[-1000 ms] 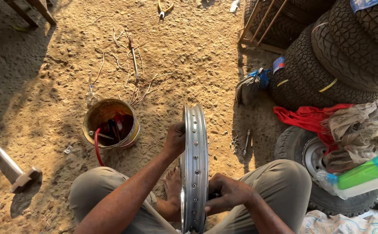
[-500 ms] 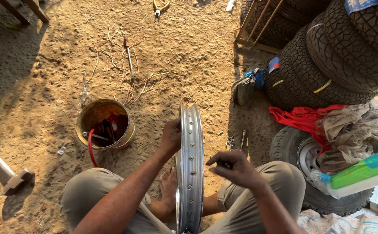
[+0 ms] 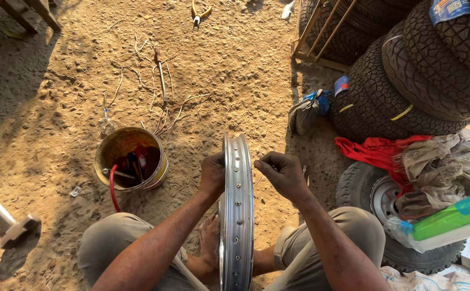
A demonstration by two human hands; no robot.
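Wheel rim (image 3: 237,215) upright, edge-on

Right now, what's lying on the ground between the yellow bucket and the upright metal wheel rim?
In the head view, only bare sandy ground separates the bucket from the rim. The left hand grips the rim's near edge.

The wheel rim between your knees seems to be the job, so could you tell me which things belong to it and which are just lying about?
In use:
- wheel rim, upright
- left hand gripping its edge
- right hand, fingers pinched beside it

Lying about:
- tin of tools
- screwdriver
- pliers
- stacked tyres
- red cloth
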